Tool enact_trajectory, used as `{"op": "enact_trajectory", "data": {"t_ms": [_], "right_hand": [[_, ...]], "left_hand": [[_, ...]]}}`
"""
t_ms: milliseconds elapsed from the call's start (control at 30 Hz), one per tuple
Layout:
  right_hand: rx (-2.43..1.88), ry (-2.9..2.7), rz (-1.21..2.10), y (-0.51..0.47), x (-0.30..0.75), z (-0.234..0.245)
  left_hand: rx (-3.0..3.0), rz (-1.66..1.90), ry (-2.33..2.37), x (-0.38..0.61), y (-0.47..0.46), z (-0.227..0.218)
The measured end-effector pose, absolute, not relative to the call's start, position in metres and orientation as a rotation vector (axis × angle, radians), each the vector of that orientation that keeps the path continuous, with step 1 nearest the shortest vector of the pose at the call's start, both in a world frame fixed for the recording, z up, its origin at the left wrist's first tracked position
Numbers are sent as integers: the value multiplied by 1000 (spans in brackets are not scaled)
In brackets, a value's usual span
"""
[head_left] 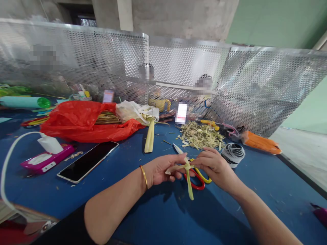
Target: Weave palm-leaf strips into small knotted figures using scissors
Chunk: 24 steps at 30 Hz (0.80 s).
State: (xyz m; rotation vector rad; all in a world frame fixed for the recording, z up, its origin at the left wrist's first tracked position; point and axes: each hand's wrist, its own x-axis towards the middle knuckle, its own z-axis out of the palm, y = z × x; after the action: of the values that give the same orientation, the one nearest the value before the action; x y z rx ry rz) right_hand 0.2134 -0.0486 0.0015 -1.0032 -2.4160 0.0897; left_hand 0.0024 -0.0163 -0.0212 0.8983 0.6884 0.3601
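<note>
While forearms angle inward, left hand point(160, 170), right hand point(216, 167) pinching palm strip point(189, 185)

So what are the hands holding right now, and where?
A palm-leaf strip, folded crosswise: the left hand pinches its pale end, the right hand the crossing; the green tail hangs free.

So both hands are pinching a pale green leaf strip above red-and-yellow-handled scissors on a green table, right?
Not quite: the table is blue, not green. The head view shows it; the left hand and right hand do pinch the pale green leaf strip above the red-and-yellow-handled scissors.
</note>
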Motion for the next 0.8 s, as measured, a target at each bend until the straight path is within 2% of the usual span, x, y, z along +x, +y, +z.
{"op": "enact_trajectory", "data": {"t_ms": [133,367,467,600,800], "right_hand": [[-1040,-2438,-8,-50,208,-2],[-994,-2589,-415,-48,207,-8],[-988,-2588,-440,-48,208,-7],[-998,-2551,-294,-47,211,-7],[-1112,-2350,227,-46,212,-3]], "left_hand": [[1039,397,762,8,-23,-26],[1152,505,902,14,-29,-25],[1123,513,898,14,-28,-25],[1130,527,884,14,-29,-26],[1320,555,929,18,-37,-24]]}}
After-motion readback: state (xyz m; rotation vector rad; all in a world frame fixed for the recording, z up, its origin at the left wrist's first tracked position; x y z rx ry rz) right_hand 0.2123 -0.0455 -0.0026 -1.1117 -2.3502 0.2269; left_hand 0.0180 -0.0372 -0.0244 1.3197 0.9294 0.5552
